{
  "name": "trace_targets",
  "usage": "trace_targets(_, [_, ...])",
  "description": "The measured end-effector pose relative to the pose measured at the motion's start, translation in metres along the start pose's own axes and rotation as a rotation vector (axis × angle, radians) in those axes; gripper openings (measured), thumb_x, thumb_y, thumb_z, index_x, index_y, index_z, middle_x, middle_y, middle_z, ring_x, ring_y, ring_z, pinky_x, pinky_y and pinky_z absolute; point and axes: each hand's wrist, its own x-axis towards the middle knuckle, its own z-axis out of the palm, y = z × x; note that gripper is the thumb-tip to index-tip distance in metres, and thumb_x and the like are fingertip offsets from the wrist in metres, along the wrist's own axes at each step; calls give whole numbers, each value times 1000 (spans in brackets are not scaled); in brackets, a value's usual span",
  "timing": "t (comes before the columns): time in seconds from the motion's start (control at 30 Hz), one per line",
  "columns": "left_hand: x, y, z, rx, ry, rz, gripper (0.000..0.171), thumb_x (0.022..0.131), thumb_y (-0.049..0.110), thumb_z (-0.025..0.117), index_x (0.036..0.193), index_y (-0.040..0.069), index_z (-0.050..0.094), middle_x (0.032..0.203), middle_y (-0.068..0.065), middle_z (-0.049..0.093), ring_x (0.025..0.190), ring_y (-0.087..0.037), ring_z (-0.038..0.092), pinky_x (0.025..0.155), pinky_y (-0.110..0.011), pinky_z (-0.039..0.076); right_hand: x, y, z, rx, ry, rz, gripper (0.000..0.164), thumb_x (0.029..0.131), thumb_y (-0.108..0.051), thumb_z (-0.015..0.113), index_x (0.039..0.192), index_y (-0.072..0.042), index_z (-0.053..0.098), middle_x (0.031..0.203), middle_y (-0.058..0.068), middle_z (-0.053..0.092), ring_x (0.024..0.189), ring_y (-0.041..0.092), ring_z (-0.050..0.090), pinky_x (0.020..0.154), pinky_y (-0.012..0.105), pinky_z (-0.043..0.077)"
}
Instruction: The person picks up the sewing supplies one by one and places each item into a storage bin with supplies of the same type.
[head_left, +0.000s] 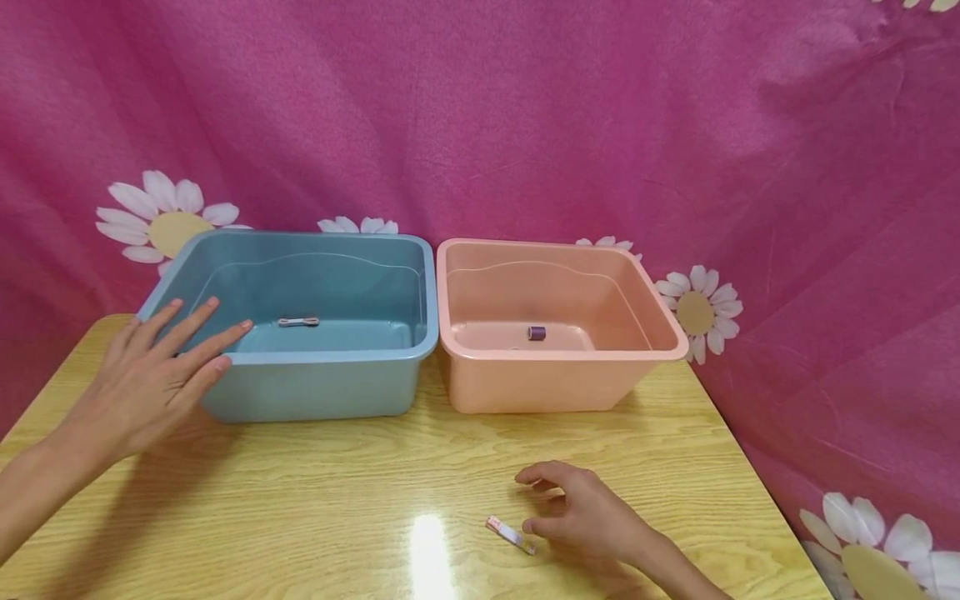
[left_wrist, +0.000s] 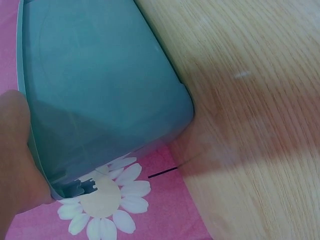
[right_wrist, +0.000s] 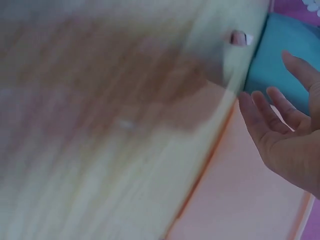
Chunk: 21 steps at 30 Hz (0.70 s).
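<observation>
My left hand (head_left: 150, 375) rests at the near left corner of a blue plastic bin (head_left: 315, 387), its fingers spread over the rim. In the left wrist view, part of that hand (left_wrist: 17, 155) lies along the bin's edge. My right hand (head_left: 588, 512) hovers over the table with loosely bent fingers and holds nothing. Just left of its thumb lies a small slim strip (head_left: 512, 535), whitish with a reddish end; its kind is unclear. A small banded bundle (head_left: 298, 322) lies inside the blue bin. A dark purple thread spool (head_left: 537, 333) lies in the pink bin (head_left: 547, 387).
Both bins stand side by side at the back of the wood-grain table (head_left: 300, 500). Behind them hangs a magenta cloth (head_left: 510, 117) with white daisies, which also runs down the right side. A bright light reflection shows on the tabletop near the front.
</observation>
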Motion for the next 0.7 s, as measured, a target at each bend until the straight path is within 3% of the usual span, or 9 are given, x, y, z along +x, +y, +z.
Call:
trace_targets(0.13, [0, 0, 0, 15, 12, 11, 50, 106, 37, 46, 155, 32, 37, 160, -18, 28, 145, -47, 15, 105, -74, 15, 1, 3, 9, -39, -48, 38, 42, 84, -23, 83, 120, -9, 66, 114, 2, 66, 100, 22, 63, 82, 31, 55])
trace_targets(0.27, [0, 1, 0, 22, 31, 27, 50, 106, 36, 48, 155, 31, 39, 159, -19, 30, 144, -48, 17, 104, -73, 18, 2, 8, 16, -78, -76, 19, 41, 82, -25, 85, 116, -11, 67, 103, -4, 65, 90, 12, 60, 77, 27, 53])
trace_targets(0.7, [-1, -1, 1, -4, 43, 32, 48, 106, 36, 46, 154, 32, 40, 159, -18, 31, 144, -47, 19, 109, -72, 13, 6, 12, 24, -86, -117, -28, 25, 82, -11, 83, 102, -14, 67, 85, -8, 57, 73, 4, 52, 64, 21, 50])
